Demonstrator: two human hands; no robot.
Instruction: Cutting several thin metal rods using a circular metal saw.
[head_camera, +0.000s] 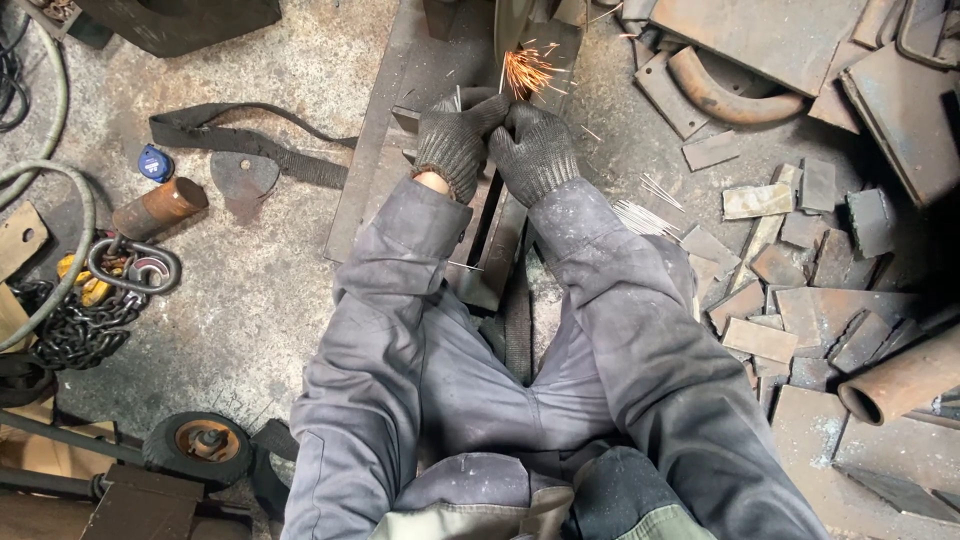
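- Both gloved hands are pressed together, knuckle to knuckle, the left hand (457, 140) and right hand (533, 148) closed around something thin; what they grip is hidden inside the gloves, though a slim metal rod (458, 98) pokes up just above the left fingers.
- Orange sparks (527, 70) fly right at the fingertips, against a grinding wheel (510, 28) just beyond the hands, so grinding looks to be under way, not finished.
- A bundle of thin rods (640, 215) lies just beside the right forearm; whether these are already ground or waiting cannot be told.
- Rusty steel offcuts (790, 260) lie farther out past the right arm, untouched.
- A chain (75, 325) sits well off beyond the left arm.
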